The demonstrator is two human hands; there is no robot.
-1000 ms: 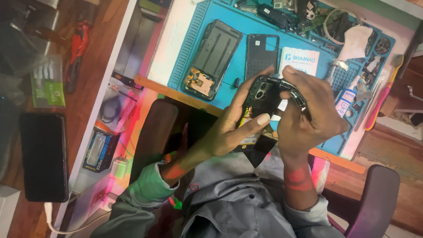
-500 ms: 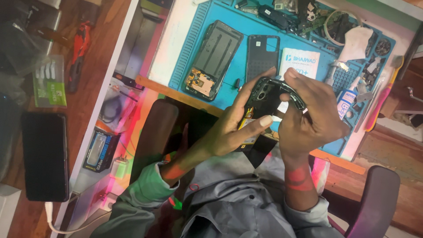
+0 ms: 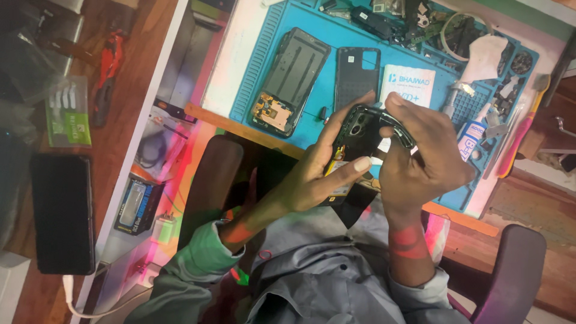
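Note:
My left hand (image 3: pixel 318 174) grips a dark opened phone (image 3: pixel 355 135) from below, thumb laid across its lower part. My right hand (image 3: pixel 420 150) closes on the phone's upper right edge, where a thin black frame piece lifts away under the fingers. Both hands hold it above the front edge of a blue work mat (image 3: pixel 336 66). On the mat lie a stripped phone chassis (image 3: pixel 291 81) with a bare circuit board at its lower end, and a black back cover (image 3: pixel 357 75).
A white card (image 3: pixel 411 84), small bottles (image 3: pixel 474 135), tweezers and several loose parts crowd the mat's right and far side. A red tool (image 3: pixel 108 66) and a green packet (image 3: pixel 67 111) lie on the wooden shelf at left, with a black phone (image 3: pixel 63 213) and a boxed item (image 3: pixel 137 204).
The phone and both hands have stayed in nearly the same place; my right fingers have shifted slightly along the phone's upper edge.

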